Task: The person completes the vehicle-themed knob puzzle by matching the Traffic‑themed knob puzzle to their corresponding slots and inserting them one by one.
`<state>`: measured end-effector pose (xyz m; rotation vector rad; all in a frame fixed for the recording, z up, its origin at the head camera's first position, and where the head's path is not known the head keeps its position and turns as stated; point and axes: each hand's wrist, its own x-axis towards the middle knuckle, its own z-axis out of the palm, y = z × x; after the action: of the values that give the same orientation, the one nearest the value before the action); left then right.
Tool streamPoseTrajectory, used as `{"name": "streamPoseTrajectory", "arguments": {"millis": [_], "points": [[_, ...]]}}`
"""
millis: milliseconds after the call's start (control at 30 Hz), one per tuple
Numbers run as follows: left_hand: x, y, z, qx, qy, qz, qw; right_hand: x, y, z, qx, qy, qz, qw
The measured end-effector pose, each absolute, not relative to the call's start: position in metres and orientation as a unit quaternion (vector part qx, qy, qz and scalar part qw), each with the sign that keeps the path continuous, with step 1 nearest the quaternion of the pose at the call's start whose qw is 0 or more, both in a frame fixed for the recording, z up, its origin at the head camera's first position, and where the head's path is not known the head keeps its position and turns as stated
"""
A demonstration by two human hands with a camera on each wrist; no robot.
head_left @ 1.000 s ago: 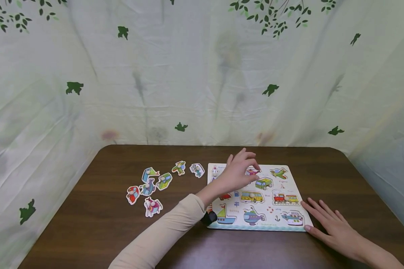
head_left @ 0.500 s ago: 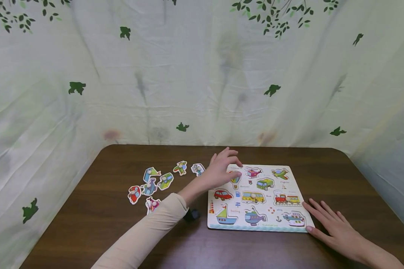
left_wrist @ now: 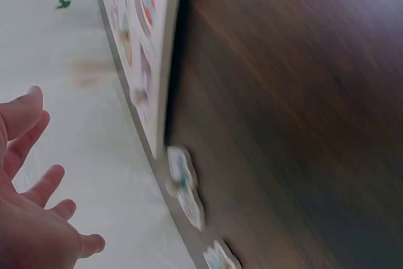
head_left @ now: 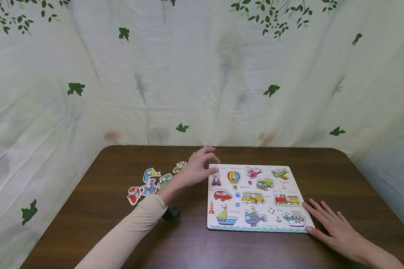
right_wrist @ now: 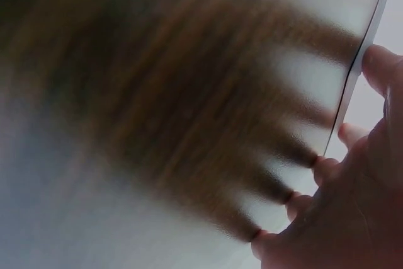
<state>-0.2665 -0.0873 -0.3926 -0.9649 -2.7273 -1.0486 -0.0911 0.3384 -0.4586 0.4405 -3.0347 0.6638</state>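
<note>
Left hand (head_left: 196, 167): one; fingers spread and loosely bent, holding nothing; at the far left corner of the board, thumb tip in line with the rocket's top, contact not tellable. Right hand (head_left: 333, 231): one; fingers straight and fanned on the table (head_left: 256, 250), thumb at the board's near right corner, forefinger tip at its right edge.

Puzzle board (head_left: 267, 171): one, flat on the table, right of centre, between the hands. Large vehicle pictures: eleven, namely one rocket (head_left: 216, 182), one balloon (head_left: 233, 178), one helicopter (head_left: 253, 173), one green plane (head_left: 279, 174), one green truck (head_left: 265, 184), one red car (head_left: 223, 195), one yellow bus (head_left: 252, 198), one train (head_left: 287, 199), one sailboat (head_left: 223, 220), one submarine (head_left: 254, 217), one ship (head_left: 293, 219).

Loose pieces, head view: five in sight, left of the board: one sailboat piece (head_left: 150, 174), one submarine piece (head_left: 149, 187), one green vehicle piece (head_left: 165, 180), one red piece (head_left: 134, 195), one plane piece (head_left: 180, 166). Left wrist view: two, blurred, one knobbed piece (left_wrist: 182, 184) just beside the board's corner, one partly cropped piece (left_wrist: 221, 257).

Surroundings: one beige sleeve (head_left: 121, 231) and one dark wrist camera (head_left: 170, 214); left forearm crosses before the table's left part, cutting off the green vehicle and plane pieces. One pale leaf-printed cloth (head_left: 202, 74) behind.

Orientation: board's long axis left to right, along the far table edge; rocket nose and sail tip toward that edge. Green vehicle piece slants, right end farther away.
</note>
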Motion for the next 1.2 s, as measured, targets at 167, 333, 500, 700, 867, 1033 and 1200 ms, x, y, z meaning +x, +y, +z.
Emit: {"name": "streamPoseTrajectory", "arguments": {"millis": [167, 333, 500, 700, 867, 1033, 1200], "points": [[-0.273, -0.108, -0.393, -0.312, -0.888, -0.334, 0.056, -0.091, 0.338, -0.457, 0.139, -0.968, 0.21, 0.002], [-0.276, -0.125, -0.395, -0.302, -0.897, -0.319, 0.053, -0.091, 0.337, -0.456, 0.136, -0.968, 0.21, -0.002], [-0.278, -0.135, -0.4, -0.292, -0.912, -0.285, 0.032, -0.091, 0.337, -0.455, 0.136, -0.968, 0.21, -0.001], [-0.282, -0.142, -0.407, -0.286, -0.924, -0.252, 0.019, -0.091, 0.337, -0.455, 0.135, -0.968, 0.211, -0.002], [-0.286, -0.146, -0.412, -0.29, -0.926, -0.239, 0.027, -0.091, 0.336, -0.455, 0.133, -0.968, 0.212, -0.006], [-0.29, -0.145, -0.415, -0.287, -0.926, -0.244, 0.026, -0.091, 0.336, -0.455, 0.134, -0.968, 0.211, -0.003], [-0.294, -0.141, -0.419, -0.277, -0.927, -0.253, 0.011, -0.091, 0.336, -0.455, 0.131, -0.968, 0.213, -0.005]]}}
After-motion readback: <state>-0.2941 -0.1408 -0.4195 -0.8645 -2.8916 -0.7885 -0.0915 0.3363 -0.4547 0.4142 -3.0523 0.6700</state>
